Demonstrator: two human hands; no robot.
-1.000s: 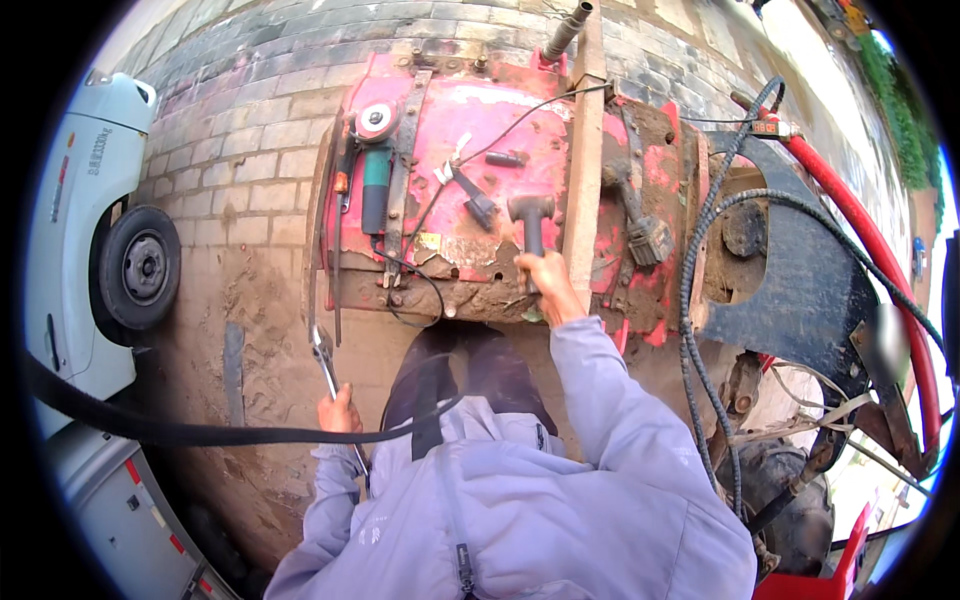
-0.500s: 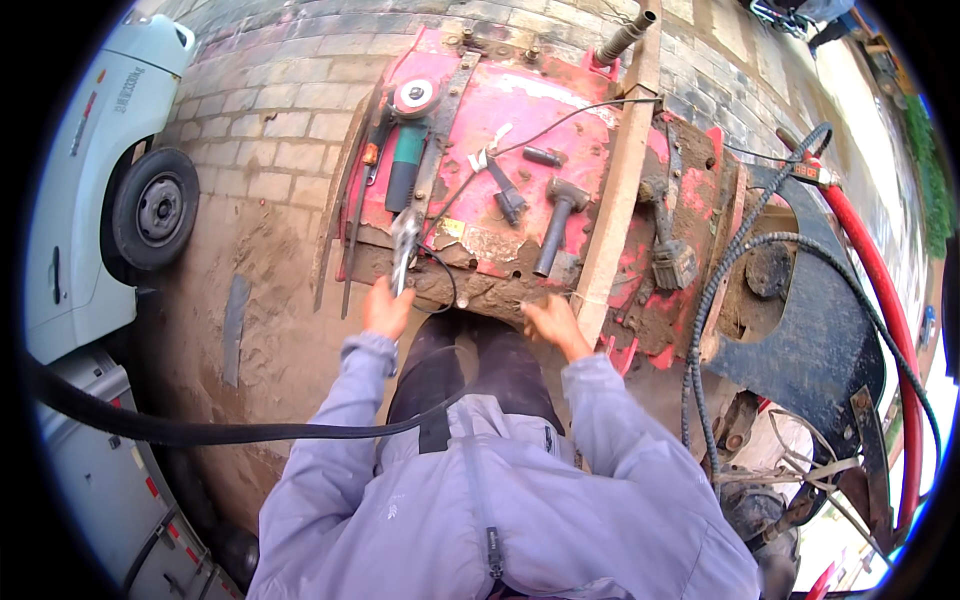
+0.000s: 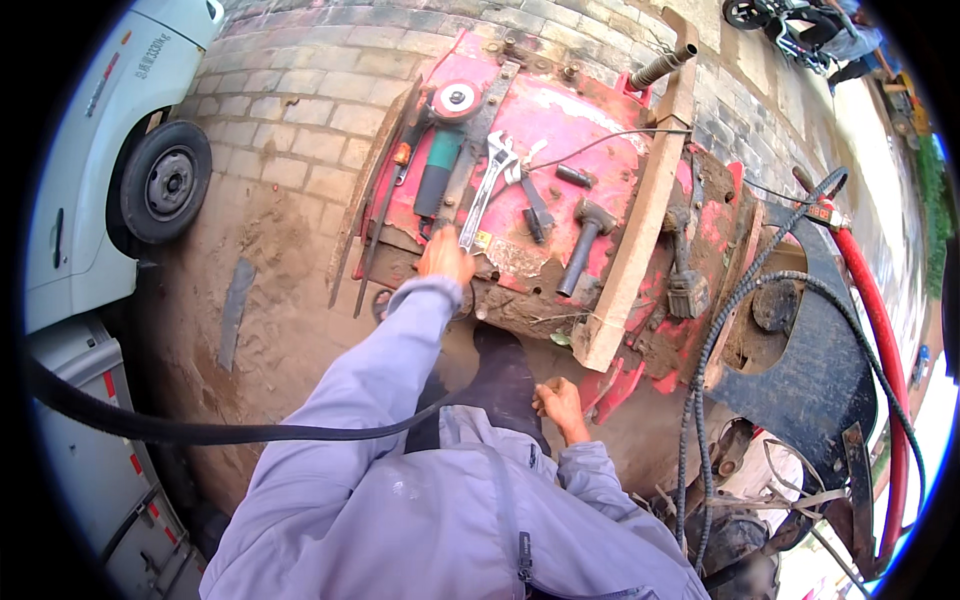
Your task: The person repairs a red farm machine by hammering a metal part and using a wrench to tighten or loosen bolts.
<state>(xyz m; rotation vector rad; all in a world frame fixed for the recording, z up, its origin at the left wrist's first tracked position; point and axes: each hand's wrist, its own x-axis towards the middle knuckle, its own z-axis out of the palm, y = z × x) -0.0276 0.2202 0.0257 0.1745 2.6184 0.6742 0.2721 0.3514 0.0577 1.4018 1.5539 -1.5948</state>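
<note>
My left hand [image 3: 447, 260] reaches over the near edge of a muddy red metal machine part [image 3: 545, 100]. It is closed around the lower end of a silver adjustable wrench [image 3: 486, 190], whose jaws point away from me. Just left of the wrench lies a green and black angle grinder [image 3: 440, 160] with a pale disc. Right of it are a dark flat-bladed tool [image 3: 536, 208], a short dark cylinder [image 3: 573, 176] and a hammer [image 3: 585, 243]. My right hand [image 3: 562, 403] hangs near my thigh, fingers curled; whatever they might hold is hidden.
A long rusty beam [image 3: 640, 200] crosses the red part, with a battery power tool [image 3: 684, 275] beyond it. Black hoses [image 3: 700, 350] and a red pipe [image 3: 880, 330] run at right. A black strap [image 3: 200, 432] crosses low left, near a white truck [image 3: 85, 200]. A motorbike [image 3: 790, 30] stands far right.
My left hand has moved forward and to the right, carrying the wrench over the red part beside the grinder. My right hand has drawn back from its edge toward my body.
</note>
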